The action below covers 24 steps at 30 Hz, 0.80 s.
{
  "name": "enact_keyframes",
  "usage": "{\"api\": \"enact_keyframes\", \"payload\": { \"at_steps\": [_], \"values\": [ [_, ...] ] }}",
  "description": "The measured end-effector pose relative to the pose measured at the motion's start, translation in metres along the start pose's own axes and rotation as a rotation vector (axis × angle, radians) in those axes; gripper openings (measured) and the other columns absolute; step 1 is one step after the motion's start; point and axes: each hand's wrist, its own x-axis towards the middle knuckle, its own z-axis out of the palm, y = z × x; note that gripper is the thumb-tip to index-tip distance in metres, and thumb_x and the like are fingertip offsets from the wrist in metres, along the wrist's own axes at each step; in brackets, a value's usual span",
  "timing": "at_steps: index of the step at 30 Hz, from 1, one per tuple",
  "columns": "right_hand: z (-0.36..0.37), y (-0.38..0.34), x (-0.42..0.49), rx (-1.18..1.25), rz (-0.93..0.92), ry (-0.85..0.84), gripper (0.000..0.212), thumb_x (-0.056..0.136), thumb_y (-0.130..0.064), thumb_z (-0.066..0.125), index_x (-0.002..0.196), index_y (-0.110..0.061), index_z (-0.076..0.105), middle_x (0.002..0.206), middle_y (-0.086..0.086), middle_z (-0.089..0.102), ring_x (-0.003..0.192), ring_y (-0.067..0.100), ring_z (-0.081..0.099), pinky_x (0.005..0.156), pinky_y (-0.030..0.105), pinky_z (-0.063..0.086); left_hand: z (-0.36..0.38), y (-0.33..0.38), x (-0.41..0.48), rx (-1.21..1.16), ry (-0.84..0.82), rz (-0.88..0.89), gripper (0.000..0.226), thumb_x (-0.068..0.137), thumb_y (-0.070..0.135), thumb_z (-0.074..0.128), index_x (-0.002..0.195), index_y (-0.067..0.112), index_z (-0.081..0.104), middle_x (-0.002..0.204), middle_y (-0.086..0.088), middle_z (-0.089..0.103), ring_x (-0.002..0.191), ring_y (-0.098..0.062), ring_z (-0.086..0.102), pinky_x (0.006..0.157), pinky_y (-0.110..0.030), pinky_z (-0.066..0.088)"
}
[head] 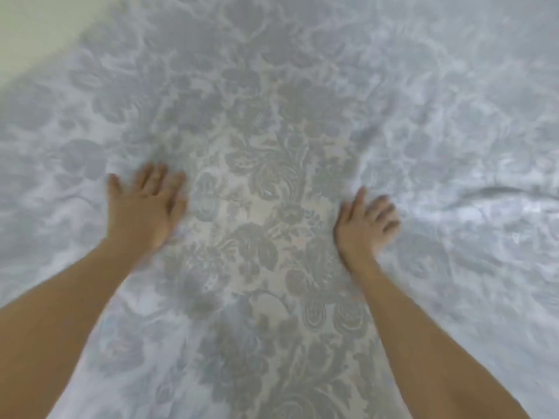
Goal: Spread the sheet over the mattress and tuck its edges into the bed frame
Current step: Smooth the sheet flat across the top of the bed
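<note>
Hands flat on the sheet, smoothing stage

Head view: sheet (pixel 302 116) fills the frame. Left hand (pixel 142 207) at centre left and right hand (pixel 364 225) at centre right press it with open, splayed fingers, holding nothing. A crease (pixel 490 192) lies rightward, nearer the right hand. Tucking looks undone; edges unseen.
</note>
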Motion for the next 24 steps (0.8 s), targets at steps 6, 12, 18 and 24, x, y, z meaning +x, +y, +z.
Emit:
{"api": "enact_keyframes", "payload": {
  "at_steps": [6, 12, 18, 24],
  "values": [
    [0.014, -0.157, -0.112, -0.067, -1.007, -0.153, 0.053, 0.098, -0.049, 0.021, 0.149, -0.035, 0.013, 0.158, 0.014, 0.007, 0.144, 0.039, 0.001, 0.113, 0.06, -0.003, -0.005, -0.11, -0.025, -0.025, -0.061, -0.305, 0.054, 0.096, 0.041, 0.021, 0.147, 0.023, 0.027, 0.155, -0.004, 0.025, 0.142, -0.026, 0.023, 0.108, -0.053, 0.019],
    [-0.06, -0.009, 0.035, 0.028, -0.328, 0.07, 0.056, 0.099, -0.042, 0.035, 0.149, -0.021, 0.024, 0.155, 0.006, 0.024, 0.143, 0.023, 0.023, 0.116, 0.047, 0.009, -0.038, -0.069, 0.004, -0.12, 0.165, -0.055, 0.038, 0.089, 0.024, 0.048, 0.119, 0.004, 0.059, 0.125, -0.029, 0.053, 0.115, -0.047, 0.049, 0.093, -0.055, 0.039],
    [-0.031, -0.017, 0.1, 0.015, 0.471, 0.003, 0.063, 0.094, -0.05, 0.027, 0.145, -0.015, 0.023, 0.151, 0.025, 0.019, 0.138, 0.042, 0.017, 0.111, 0.062, 0.01, -0.009, -0.074, 0.082, 0.042, 0.096, 0.127, 0.06, 0.091, 0.05, 0.002, 0.148, 0.033, 0.004, 0.159, -0.001, 0.006, 0.146, -0.024, -0.001, 0.116, -0.05, -0.007],
    [0.034, -0.294, 0.074, -0.001, -0.282, 0.054, 0.059, 0.095, -0.053, 0.013, 0.15, -0.031, 0.008, 0.155, 0.026, 0.003, 0.142, 0.044, 0.002, 0.109, 0.062, -0.002, 0.022, -0.173, 0.112, -0.123, 0.307, -0.292, 0.063, 0.093, 0.049, 0.008, 0.144, 0.022, 0.033, 0.149, -0.016, 0.035, 0.138, -0.031, 0.031, 0.111, -0.047, 0.021]
  ]
}}
